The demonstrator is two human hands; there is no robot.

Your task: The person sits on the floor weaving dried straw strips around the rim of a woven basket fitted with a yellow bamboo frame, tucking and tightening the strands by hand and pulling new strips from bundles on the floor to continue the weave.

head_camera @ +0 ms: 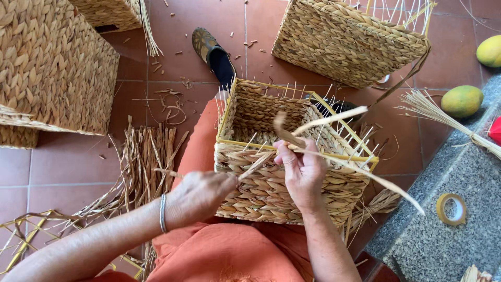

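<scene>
From the head view, the half-woven rectangular straw basket with a yellow wire frame sits on the person's lap, left hand pinching a flat dried straw strand, right hand gripping more strands at the rim. A hard tug could snap the brittle strand. Finished baskets crowd the left and top, the grey stone bench hems the right; open tile floor lies left.

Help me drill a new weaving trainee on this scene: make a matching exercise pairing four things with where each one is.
Things:
1. half-woven basket
2. tape roll
3. mangoes
4. bundle of loose straw

Places:
A. on the tiled floor by the left hand
B. on the grey stone ledge
C. on the person's lap, at the right hand
D. on the floor at the upper right

Pairs: 1-C, 2-B, 3-D, 4-A
</scene>
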